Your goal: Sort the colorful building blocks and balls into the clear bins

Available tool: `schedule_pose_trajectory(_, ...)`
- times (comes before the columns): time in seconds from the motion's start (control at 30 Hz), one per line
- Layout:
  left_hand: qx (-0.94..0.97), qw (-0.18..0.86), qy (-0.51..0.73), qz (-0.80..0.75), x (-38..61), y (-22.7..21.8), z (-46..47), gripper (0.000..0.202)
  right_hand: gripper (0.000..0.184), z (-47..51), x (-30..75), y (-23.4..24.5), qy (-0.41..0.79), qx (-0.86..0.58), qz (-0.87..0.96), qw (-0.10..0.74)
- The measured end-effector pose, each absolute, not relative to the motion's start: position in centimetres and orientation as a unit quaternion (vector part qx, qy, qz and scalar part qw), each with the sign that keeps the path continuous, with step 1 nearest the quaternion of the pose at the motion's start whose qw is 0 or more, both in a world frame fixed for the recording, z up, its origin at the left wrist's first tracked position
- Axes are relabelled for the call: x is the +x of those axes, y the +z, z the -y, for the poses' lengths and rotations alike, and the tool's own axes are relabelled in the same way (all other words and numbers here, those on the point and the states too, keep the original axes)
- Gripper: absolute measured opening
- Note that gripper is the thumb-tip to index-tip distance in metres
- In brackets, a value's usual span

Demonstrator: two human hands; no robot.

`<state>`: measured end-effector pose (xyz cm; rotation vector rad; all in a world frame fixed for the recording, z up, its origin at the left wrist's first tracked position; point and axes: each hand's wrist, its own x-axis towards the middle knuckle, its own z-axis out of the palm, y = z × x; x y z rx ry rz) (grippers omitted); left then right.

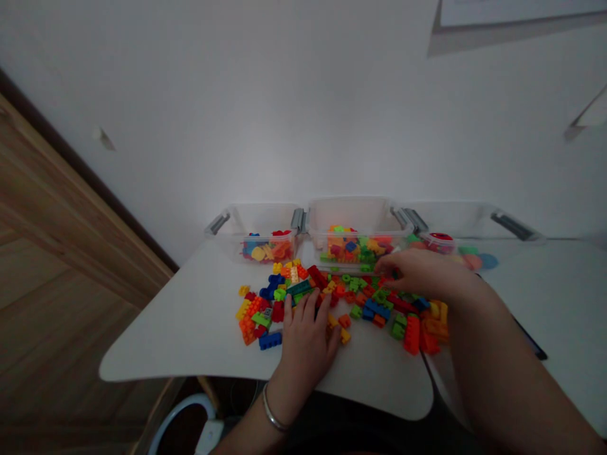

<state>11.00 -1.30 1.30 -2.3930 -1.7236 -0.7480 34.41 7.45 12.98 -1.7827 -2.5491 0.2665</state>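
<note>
A pile of colourful plastic building blocks lies spread over the white table. My left hand rests on the near part of the pile with its fingers spread. Close to its fingertips are a dark green block and several yellow and red ones; a blue block lies to its left. Over the far right part of the pile, in front of the middle bin, my right hand has its fingers and thumb curled together. Red shows by the thumb, but what the fingertips hold is too small to make out.
Three clear plastic bins stand along the wall: the left bin and middle bin contain blocks, the right bin colourful round pieces. A dark flat object lies by my right forearm. A wooden door is at left.
</note>
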Motion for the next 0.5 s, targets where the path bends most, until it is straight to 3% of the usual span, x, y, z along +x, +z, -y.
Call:
schedule_pose_trajectory(0.07, -0.786, 0.052, -0.244, 0.566, 11.0, 1.3, 1.3, 0.051, 0.022, -7.8, 34.3, 12.0, 0.103, -0.569, 0.815, -0.044)
schedule_pose_trajectory(0.33, -0.784, 0.045, -0.25, 0.567, 11.0, 1.3, 1.3, 0.051, 0.018, -8.8, 33.5, 10.1, 0.072, -0.582, 0.806, -0.08)
schedule_pose_trajectory(0.5, -0.783, 0.041, -0.25, 0.569, 11.0, 1.3, 1.3, 0.05, 0.024, -8.4, 32.2, 10.2, 0.06, -0.579, 0.797, -0.164)
